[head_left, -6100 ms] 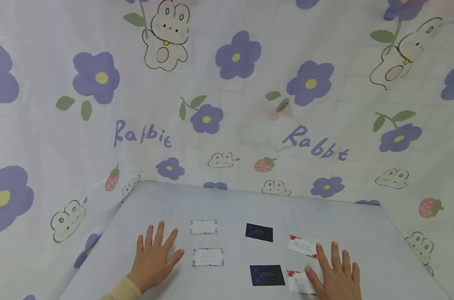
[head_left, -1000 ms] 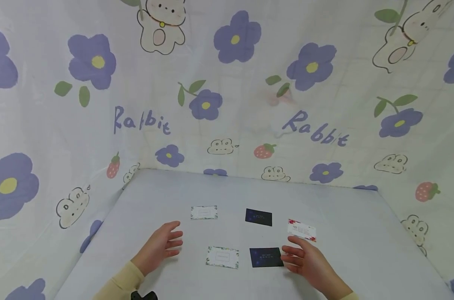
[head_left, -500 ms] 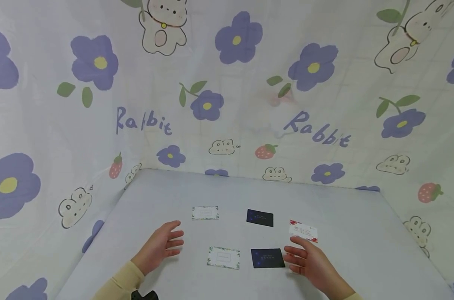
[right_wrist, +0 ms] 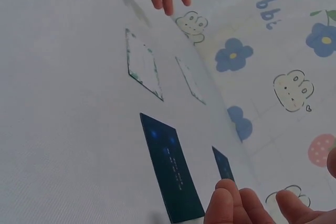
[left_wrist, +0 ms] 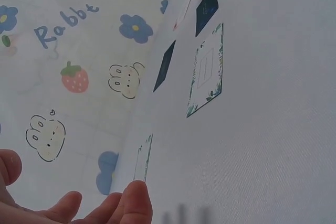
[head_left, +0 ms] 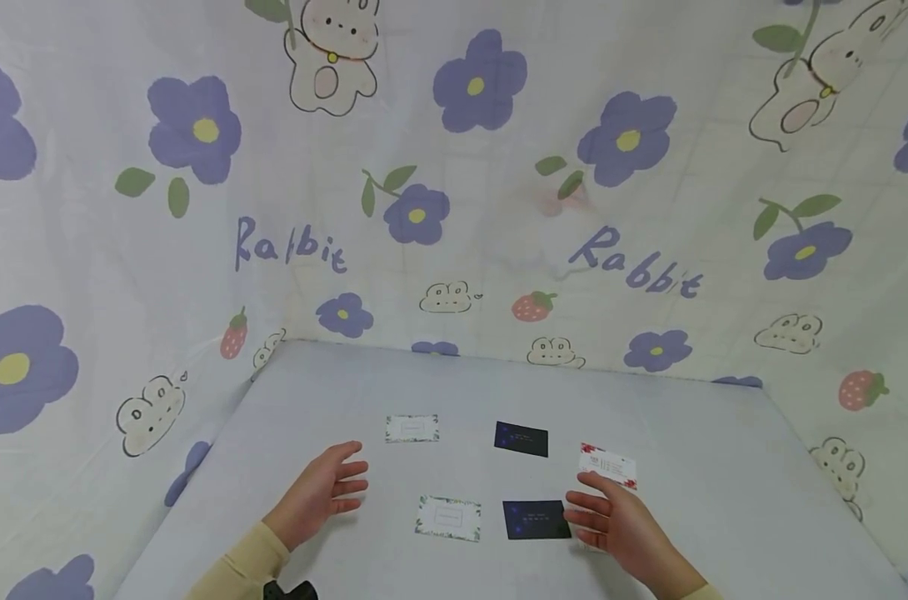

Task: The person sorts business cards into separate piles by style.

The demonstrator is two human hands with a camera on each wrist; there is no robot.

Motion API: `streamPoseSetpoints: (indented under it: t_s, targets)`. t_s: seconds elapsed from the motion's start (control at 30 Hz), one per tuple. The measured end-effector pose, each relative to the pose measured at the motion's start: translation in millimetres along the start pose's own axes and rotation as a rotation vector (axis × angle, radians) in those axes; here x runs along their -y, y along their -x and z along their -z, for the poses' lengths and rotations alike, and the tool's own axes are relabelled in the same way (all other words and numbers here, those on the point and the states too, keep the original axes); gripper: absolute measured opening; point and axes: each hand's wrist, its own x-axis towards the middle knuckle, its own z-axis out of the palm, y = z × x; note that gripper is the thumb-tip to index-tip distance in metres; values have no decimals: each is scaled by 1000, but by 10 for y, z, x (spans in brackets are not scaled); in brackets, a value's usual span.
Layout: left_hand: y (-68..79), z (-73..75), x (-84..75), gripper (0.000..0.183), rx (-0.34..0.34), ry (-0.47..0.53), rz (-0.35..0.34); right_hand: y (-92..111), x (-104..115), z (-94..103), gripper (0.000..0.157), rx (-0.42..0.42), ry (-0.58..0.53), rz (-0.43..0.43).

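My left hand [head_left: 321, 493] is held above the table's left side, thumb up and fingers loosely bent, with nothing in it. To its right lie two white business cards with leafy borders, one at the back [head_left: 412, 428] and one at the front [head_left: 448, 518]. Two dark blue business cards, back [head_left: 521, 439] and front [head_left: 536, 520], lie in the middle. My right hand [head_left: 611, 521], also holding nothing, hovers by the front dark card's right edge with relaxed fingers. Behind it is a white card with red flowers [head_left: 607, 464]. A second such card is mostly hidden by that hand.
The cards lie flat on a white-covered table [head_left: 394, 383]. A curtain [head_left: 491, 233] printed with rabbits and purple flowers hangs around the back and sides. A black device [head_left: 291, 591] sits at my left wrist.
Since the oldest frame, both hands have turned from palm-down to thumb-up, and the front leafy card has shifted right, closer to the front dark card. Over the last second the hands stay still.
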Motion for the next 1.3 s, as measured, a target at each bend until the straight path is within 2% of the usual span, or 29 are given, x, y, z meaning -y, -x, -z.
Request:
streamPoseSetpoints:
  t_s: [0.13,0.23,0.37,0.53,0.83,1.1,1.3]
  targets:
    - [-51,50,20,66,-7,9,-1,-53,15,-50,64,27,-2,6]
    - [-147,91,34,66,-23,21,-13,-147,37,-109,63,51,-11,17]
    - [-335,122,44,65,-39,26,-17,-328,69,-227,64,68,3,29]
    - [-603,160,1,68,-91,26,12,-590,125,-426,65,100,29,42]
    - [-989,236,-121,76,-140,24,14,-1016,363,-910,71,175,37,67]
    - [-1190,183,-148,74,-188,97,55,-1310,443,-1202,84,242,-76,30]
    - [-1224,70,-158,71,-167,116,44,-1341,473,-1315,97,283,-124,35]
